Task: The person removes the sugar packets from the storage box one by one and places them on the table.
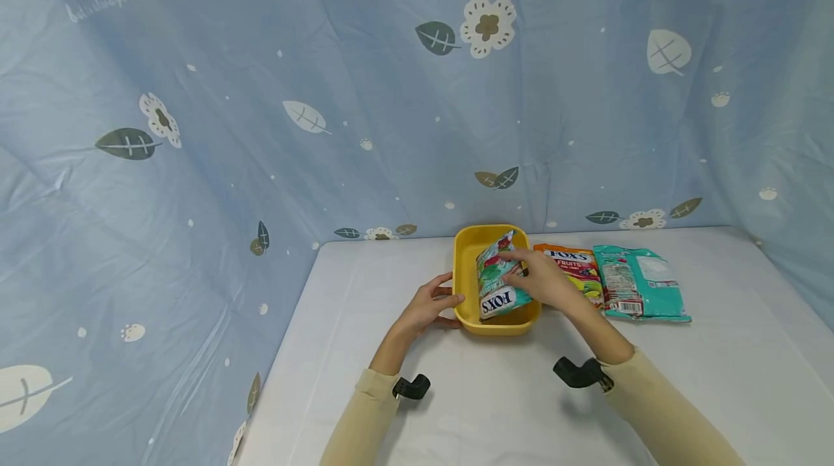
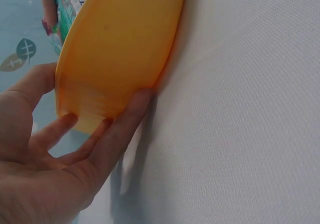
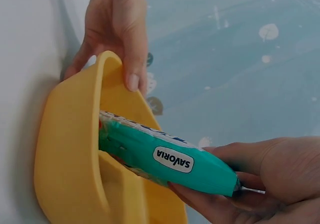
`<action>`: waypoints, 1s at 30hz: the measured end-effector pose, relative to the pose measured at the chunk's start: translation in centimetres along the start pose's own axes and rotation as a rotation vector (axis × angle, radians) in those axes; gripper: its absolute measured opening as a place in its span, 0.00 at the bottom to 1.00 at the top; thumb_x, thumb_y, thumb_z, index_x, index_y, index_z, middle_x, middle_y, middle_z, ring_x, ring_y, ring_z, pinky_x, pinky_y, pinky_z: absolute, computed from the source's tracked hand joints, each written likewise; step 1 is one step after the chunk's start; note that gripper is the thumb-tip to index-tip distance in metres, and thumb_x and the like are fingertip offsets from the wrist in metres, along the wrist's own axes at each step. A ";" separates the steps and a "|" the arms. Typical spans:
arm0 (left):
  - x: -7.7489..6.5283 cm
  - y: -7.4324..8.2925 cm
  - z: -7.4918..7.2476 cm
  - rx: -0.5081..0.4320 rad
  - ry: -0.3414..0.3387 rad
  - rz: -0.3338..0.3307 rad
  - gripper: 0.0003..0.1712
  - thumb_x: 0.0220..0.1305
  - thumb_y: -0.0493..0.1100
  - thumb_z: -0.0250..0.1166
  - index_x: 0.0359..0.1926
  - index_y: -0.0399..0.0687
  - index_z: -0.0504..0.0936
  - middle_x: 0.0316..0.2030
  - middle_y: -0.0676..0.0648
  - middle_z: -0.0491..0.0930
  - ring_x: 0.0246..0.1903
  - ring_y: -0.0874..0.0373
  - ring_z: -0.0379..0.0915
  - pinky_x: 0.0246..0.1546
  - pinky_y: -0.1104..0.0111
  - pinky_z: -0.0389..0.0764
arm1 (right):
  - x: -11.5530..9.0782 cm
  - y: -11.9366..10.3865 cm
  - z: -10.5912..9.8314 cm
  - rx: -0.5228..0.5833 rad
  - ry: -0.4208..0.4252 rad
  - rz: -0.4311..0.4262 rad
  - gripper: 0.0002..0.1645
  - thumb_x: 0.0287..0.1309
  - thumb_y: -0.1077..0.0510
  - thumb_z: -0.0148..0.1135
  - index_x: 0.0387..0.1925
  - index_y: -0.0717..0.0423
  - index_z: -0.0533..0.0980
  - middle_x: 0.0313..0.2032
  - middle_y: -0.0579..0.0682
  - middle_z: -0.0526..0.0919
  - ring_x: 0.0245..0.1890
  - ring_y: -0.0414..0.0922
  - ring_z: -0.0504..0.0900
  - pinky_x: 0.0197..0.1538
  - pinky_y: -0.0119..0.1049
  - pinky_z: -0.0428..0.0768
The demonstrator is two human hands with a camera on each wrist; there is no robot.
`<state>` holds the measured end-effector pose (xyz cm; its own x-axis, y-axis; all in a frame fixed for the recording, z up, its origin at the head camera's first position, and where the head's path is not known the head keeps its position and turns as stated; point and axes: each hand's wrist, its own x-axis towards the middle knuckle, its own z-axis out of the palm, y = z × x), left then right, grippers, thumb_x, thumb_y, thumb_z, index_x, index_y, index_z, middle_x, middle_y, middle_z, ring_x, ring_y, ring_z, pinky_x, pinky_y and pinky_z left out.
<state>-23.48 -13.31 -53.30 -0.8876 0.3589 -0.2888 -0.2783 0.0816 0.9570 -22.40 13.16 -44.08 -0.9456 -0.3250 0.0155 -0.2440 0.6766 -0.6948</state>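
Observation:
A yellow plastic box (image 1: 496, 330) stands near the table's back edge. My left hand (image 1: 425, 308) grips its left side; in the right wrist view the thumb laps over the rim of the box (image 3: 75, 144), with fingers outside the wall. Within the box, a teal FOX'S candy bag (image 1: 502, 298) is tilted, its lower end inside. My right hand (image 1: 546, 279) pinches the bag's upper right edge between thumb and fingers. In the right wrist view the bag's end (image 3: 135, 144) reaches below the rim, where its tip is hidden.
Right of the box lie an orange FOX'S fruits bag (image 1: 576, 270), partly behind my right hand, and a teal bag (image 1: 641, 284) with its printed back up. A blue patterned curtain (image 1: 391, 90) hangs behind the white table (image 1: 365, 285).

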 end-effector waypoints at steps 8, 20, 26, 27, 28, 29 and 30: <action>0.0 -0.1 -0.1 0.000 0.003 0.002 0.39 0.60 0.47 0.71 0.71 0.61 0.66 0.58 0.38 0.72 0.48 0.46 0.80 0.38 0.50 0.88 | -0.5 -0.3 -0.8 0.014 -0.002 0.008 0.28 0.63 0.55 0.64 0.64 0.54 0.74 0.60 0.64 0.76 0.53 0.57 0.77 0.56 0.55 0.82; 0.1 -0.1 -0.1 -0.004 0.012 -0.004 0.38 0.60 0.47 0.71 0.70 0.62 0.67 0.58 0.38 0.72 0.47 0.48 0.81 0.39 0.50 0.88 | -1.3 -0.3 -1.6 0.014 0.029 -0.014 0.28 0.62 0.55 0.65 0.62 0.57 0.75 0.57 0.63 0.77 0.45 0.52 0.78 0.49 0.48 0.86; 0.0 -0.1 0.0 -0.003 0.013 -0.011 0.38 0.60 0.46 0.71 0.70 0.63 0.67 0.58 0.38 0.72 0.49 0.46 0.80 0.40 0.50 0.88 | -1.8 0.0 -2.3 0.005 0.041 -0.009 0.28 0.62 0.54 0.65 0.63 0.55 0.74 0.60 0.63 0.76 0.49 0.55 0.76 0.52 0.52 0.83; 0.0 0.0 0.0 -0.003 0.013 -0.012 0.38 0.61 0.46 0.71 0.70 0.63 0.67 0.58 0.38 0.72 0.49 0.46 0.80 0.40 0.50 0.88 | -1.9 0.0 -2.4 0.007 0.040 -0.008 0.28 0.62 0.54 0.65 0.63 0.55 0.74 0.61 0.63 0.75 0.50 0.56 0.76 0.54 0.54 0.82; 0.0 0.0 0.0 -0.003 0.012 -0.013 0.38 0.61 0.46 0.70 0.70 0.63 0.66 0.58 0.38 0.71 0.49 0.45 0.80 0.40 0.50 0.87 | -2.0 0.0 -2.6 0.002 0.041 -0.011 0.29 0.62 0.53 0.65 0.64 0.55 0.74 0.63 0.63 0.74 0.53 0.57 0.76 0.57 0.57 0.81; 0.0 0.0 0.0 -0.003 0.011 -0.011 0.38 0.61 0.45 0.70 0.71 0.62 0.66 0.58 0.37 0.71 0.49 0.45 0.80 0.41 0.49 0.87 | -2.1 0.1 -2.7 0.000 0.044 -0.013 0.29 0.62 0.53 0.65 0.64 0.54 0.74 0.64 0.63 0.73 0.55 0.58 0.75 0.58 0.58 0.79; 0.0 0.0 0.0 -0.005 0.011 -0.011 0.38 0.61 0.45 0.70 0.71 0.62 0.66 0.59 0.37 0.71 0.49 0.45 0.80 0.41 0.49 0.87 | -2.2 0.1 -2.9 0.000 0.046 -0.015 0.29 0.63 0.53 0.65 0.64 0.54 0.74 0.64 0.63 0.73 0.56 0.58 0.75 0.59 0.59 0.79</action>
<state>-23.47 -13.31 -53.26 -0.8883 0.3482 -0.2994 -0.2899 0.0804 0.9537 -20.99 15.81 -42.12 -0.9506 -0.3048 0.0587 -0.2582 0.6716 -0.6944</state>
